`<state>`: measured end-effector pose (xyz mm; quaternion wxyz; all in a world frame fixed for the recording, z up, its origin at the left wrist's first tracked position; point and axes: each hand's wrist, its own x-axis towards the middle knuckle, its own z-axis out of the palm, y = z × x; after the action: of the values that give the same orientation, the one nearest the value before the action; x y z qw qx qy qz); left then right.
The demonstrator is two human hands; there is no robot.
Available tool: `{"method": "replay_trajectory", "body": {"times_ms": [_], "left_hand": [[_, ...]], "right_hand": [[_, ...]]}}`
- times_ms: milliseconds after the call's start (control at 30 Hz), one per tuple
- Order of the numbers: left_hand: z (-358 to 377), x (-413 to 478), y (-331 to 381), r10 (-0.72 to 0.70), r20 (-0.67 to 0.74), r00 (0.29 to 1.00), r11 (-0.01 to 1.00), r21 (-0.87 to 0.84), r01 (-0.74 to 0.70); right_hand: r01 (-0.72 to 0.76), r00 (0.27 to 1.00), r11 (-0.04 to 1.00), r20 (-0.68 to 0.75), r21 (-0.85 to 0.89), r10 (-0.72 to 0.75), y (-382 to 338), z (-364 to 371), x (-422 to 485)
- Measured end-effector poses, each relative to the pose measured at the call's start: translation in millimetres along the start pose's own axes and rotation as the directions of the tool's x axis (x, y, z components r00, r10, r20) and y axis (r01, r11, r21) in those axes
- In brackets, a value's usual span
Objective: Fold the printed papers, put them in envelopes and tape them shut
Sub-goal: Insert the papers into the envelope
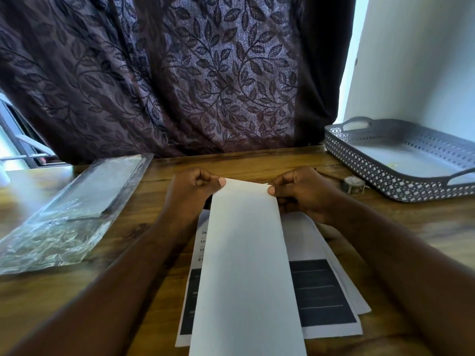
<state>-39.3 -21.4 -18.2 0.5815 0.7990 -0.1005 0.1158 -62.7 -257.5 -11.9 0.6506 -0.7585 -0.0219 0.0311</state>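
Wood-grain counter (257, 160) runs up to a dark leaf-patterned curtain (180, 86), with a pale wall (424, 60) at the right. Both hands hold a long white sheet (244, 265) by its far corners. The left hand (192, 191) pinches the left corner with fingers curled, thumb on top; the right hand (300, 194) pinches the right corner the same way. The sheet lies lengthwise toward the person, over a stack of printed papers (321, 299) on the counter. A clear plastic pack (77, 209) lies at the left. A grey perforated tray (359, 160) sits at the right, with a small tape roll (353, 185) just beside it.
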Motion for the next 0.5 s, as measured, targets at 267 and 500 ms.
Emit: {"method": "replay_trajectory", "body": {"times_ms": [267,500], "left_hand": [[0,-6,9,-0.150,0.151,0.977,0.976,-0.133,0.170],[-3,-9,15,-0.284,0.430,0.857,0.900,-0.189,0.393]], "right_hand": [[0.018,0.993,0.996,-0.121,0.083,-0.008,-2,-3,1],[0.193,0.966,0.902,-0.237,0.386,-0.105,-5,-13,3]]}}
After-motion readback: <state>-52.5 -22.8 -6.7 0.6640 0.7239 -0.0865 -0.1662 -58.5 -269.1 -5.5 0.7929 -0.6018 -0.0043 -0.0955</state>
